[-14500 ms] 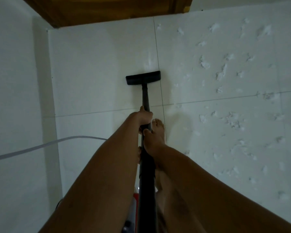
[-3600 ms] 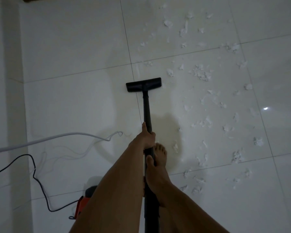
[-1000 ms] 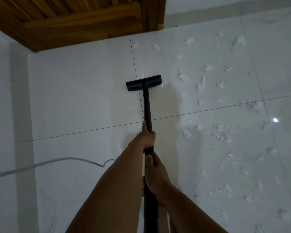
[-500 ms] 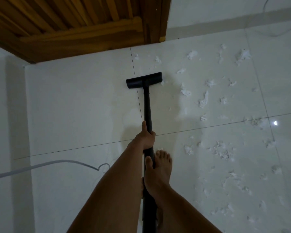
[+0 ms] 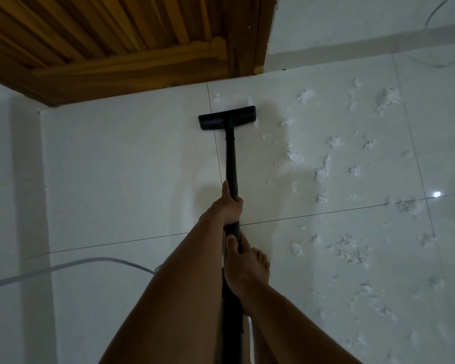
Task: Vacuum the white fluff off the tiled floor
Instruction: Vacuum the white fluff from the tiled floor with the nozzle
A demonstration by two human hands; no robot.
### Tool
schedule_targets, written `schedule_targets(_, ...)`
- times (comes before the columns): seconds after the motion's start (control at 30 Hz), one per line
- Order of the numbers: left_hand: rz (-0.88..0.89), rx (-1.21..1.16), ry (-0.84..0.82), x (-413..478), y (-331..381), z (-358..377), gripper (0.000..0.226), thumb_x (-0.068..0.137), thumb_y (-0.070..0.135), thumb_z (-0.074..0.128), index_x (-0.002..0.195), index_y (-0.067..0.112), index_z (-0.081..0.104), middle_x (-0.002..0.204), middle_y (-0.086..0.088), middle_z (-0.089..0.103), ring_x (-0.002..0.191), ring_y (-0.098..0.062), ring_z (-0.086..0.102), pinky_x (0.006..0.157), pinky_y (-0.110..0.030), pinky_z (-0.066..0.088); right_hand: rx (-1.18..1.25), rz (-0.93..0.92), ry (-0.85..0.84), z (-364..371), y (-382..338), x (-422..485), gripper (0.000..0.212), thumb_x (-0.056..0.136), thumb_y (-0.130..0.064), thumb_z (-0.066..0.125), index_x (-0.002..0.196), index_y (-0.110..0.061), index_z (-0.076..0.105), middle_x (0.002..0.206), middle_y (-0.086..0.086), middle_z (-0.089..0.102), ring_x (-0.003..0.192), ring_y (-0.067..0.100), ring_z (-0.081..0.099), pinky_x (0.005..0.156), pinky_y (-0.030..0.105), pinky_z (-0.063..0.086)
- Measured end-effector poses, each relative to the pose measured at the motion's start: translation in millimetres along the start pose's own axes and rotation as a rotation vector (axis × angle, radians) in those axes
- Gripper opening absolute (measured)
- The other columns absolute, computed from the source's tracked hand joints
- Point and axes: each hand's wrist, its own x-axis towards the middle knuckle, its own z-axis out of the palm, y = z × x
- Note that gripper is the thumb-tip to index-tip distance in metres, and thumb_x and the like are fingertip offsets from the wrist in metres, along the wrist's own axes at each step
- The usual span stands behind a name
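Note:
A black vacuum wand (image 5: pixel 231 158) runs up the middle of the view to its flat floor head (image 5: pixel 227 117), which lies on the white tiled floor (image 5: pixel 121 166) just short of the wooden door. My left hand (image 5: pixel 229 206) grips the wand higher up. My right hand (image 5: pixel 238 261) grips it just below, thumb along the tube. White fluff (image 5: pixel 323 169) is scattered in several clumps over the tiles to the right of the head, and one tuft touches the head's right end.
A brown wooden door (image 5: pixel 116 43) and its frame close the top left. A white wall (image 5: pixel 11 206) runs down the left side. A pale cable (image 5: pixel 71 264) crosses the floor at lower left. My bare foot (image 5: pixel 260 261) stands behind my right hand.
The floor head has moved forward toward the door, reaching fluff near the threshold. My foot has stepped forward. Both hands keep the same grip on the wand.

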Motion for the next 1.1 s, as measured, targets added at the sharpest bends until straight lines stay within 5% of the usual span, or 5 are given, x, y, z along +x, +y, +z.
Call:
schedule_targets(0.23,0.005,0.023,-0.002,7.7,9.7,-13.7,0.074,0.11,0.04,0.032,0.161,0.039,-0.022,0.154,-0.021,0.05,0.12,-0.04,0.064,0.11,-0.055,0.049,0.042,0.044,0.081,1.0,-15.0,19.2,0.047,0.11,-0.035,0.023,0.157,-0.029,0.021,0.154,0.005,0.036,0.121,0.02,0.052,0.042,-0.012,0.024)
schedule_targets(0.47,0.0,-0.003,-0.007,21.0,26.3,-31.7,0.074,0.11,0.04,0.032,0.16,0.041,-0.022,0.144,-0.02,0.057,0.11,-0.037,0.068,0.104,-0.055,0.054,-0.036,0.058,0.198,17.8,-1.1,62.0,0.048,0.106,-0.048,0.022,0.154,-0.043,0.023,0.159,-0.007,0.03,0.137,0.012,0.039,0.087,0.005,0.022)
schedule_targets(0.77,-0.013,0.016,0.002,25.0,40.3,-50.7,0.072,0.111,0.039,0.031,0.161,0.041,-0.021,0.146,-0.021,0.056,0.111,-0.039,0.067,0.102,-0.055,0.055,0.001,0.185,0.15,14.5,-30.6,65.3,0.048,0.105,-0.048,0.024,0.153,-0.043,0.025,0.134,0.003,0.059,0.043,-0.004,0.055,0.03,0.003,0.03)
schedule_targets(0.97,0.0,-0.004,0.023,18.6,51.1,-59.8,0.071,0.111,0.04,0.031,0.162,0.04,-0.018,0.151,-0.019,0.052,0.116,-0.04,0.064,0.103,-0.055,0.055,0.107,0.123,0.239,39.1,-13.5,94.3,0.083,0.065,-0.096,0.009,0.131,-0.054,0.039,0.14,0.004,0.054,0.128,0.029,0.055,0.097,0.049,0.053)
schedule_targets(1.1,0.019,-0.031,0.021,5.4,58.6,-64.8,0.07,0.111,0.039,0.03,0.163,0.039,-0.017,0.15,-0.02,0.052,0.117,-0.04,0.064,0.101,-0.053,0.056,0.173,0.138,0.205,26.9,-37.3,71.4,0.086,0.065,-0.092,0.018,0.135,-0.047,0.04,0.119,-0.003,0.047,0.085,0.022,0.068,0.061,0.036,0.063)
